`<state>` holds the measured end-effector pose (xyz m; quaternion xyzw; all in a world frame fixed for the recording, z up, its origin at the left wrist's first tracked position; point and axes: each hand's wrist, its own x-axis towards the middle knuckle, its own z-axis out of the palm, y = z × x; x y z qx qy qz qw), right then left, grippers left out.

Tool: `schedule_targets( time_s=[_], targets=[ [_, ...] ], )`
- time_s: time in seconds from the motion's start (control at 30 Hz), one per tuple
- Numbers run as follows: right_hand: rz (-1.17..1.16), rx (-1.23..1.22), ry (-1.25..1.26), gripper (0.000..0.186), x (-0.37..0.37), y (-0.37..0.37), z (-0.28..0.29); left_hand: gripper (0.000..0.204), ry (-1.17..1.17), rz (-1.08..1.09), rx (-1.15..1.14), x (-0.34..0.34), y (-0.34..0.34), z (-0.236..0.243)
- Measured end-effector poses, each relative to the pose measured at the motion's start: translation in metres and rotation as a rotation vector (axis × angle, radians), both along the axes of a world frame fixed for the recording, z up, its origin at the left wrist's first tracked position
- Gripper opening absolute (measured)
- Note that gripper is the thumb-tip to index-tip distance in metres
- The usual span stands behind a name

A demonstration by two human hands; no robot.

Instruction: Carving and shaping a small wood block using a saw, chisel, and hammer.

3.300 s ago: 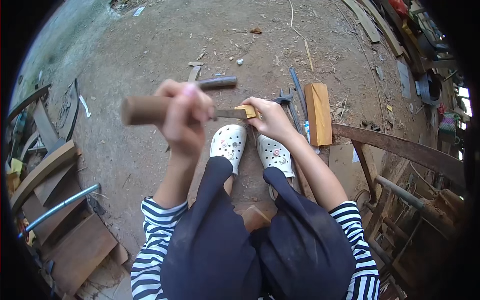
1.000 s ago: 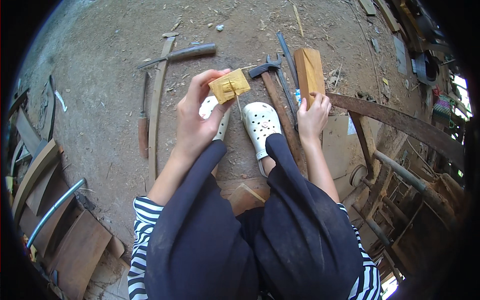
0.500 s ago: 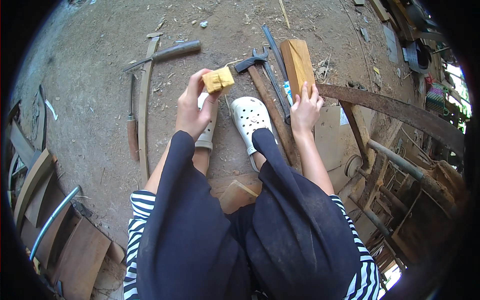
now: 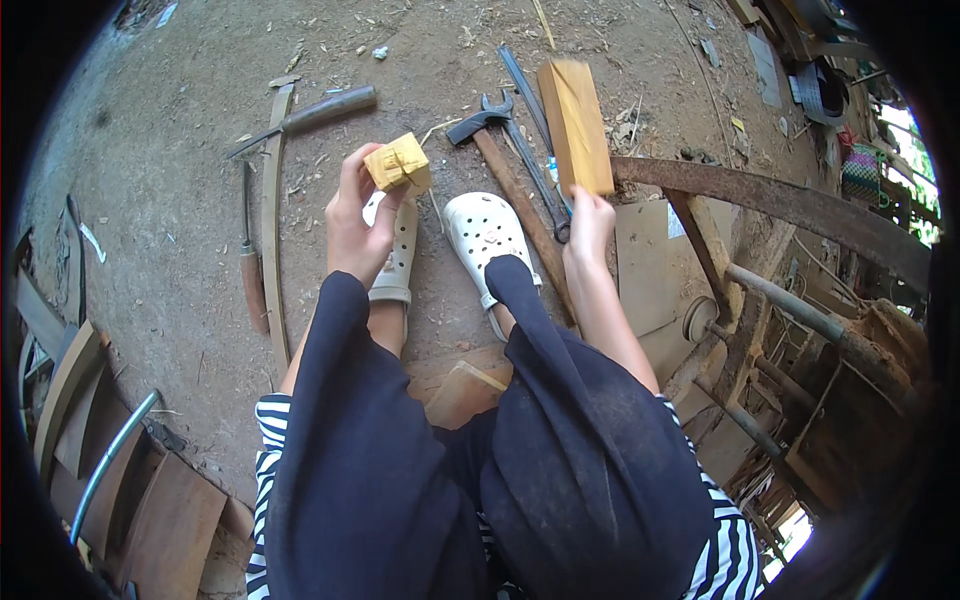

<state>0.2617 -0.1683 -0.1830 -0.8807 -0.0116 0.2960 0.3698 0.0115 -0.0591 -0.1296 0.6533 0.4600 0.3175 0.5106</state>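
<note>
My left hand (image 4: 358, 225) pinches a small pale yellow wood block (image 4: 400, 165) between thumb and fingers, above my left shoe. A dark line runs across the block's end face. My right hand (image 4: 590, 225) is closed at the near end of a longer, orange-brown wood block (image 4: 577, 120), which points away from me; the fingers hide how that end is shaped. Left of this longer block, on the ground, lie a hammer (image 4: 510, 185) with a wooden handle and an open-ended wrench (image 4: 525, 155). A dark flat metal bar (image 4: 524, 90) lies beside them.
A chisel-like tool with a thick handle (image 4: 330, 108) lies across a thin wood strip (image 4: 275, 220). Left of the strip is another wooden-handled tool (image 4: 252, 280). A rusty curved metal bar (image 4: 780, 205) and frame stand at right. Curved boards (image 4: 175, 520) are stacked at lower left.
My right hand has shifted from the longer block's upper face to a closed grip at its near end. The small block stays in my left hand, tilted a little differently. The whole view has shifted slightly.
</note>
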Motion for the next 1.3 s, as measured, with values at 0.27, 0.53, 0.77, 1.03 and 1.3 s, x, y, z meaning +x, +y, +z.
schedule_targets(
  time_s=[0.27,0.53,0.77,1.03,1.3],
  targets=[
    [0.537,-0.003,-0.572,0.036,0.026,0.037,-0.002,0.045,0.023,0.005,0.05,-0.002,0.0,-0.001],
    [0.95,-0.472,-0.653,0.033,0.037,0.011,-0.01,0.044,-0.038,0.082,0.064,0.003,0.005,-0.003],
    [0.844,-0.481,-0.823,0.048,0.019,0.017,-0.006,0.041,0.065,0.061,0.163,0.01,0.031,-0.016],
    [0.992,-0.585,-0.772,0.038,0.028,0.012,-0.009,0.04,0.112,0.004,0.15,0.001,0.023,-0.034],
    [0.986,-0.491,-0.86,0.03,0.035,0.013,-0.01,0.04,0.044,0.036,0.099,-0.002,0.021,-0.033]
  ],
)
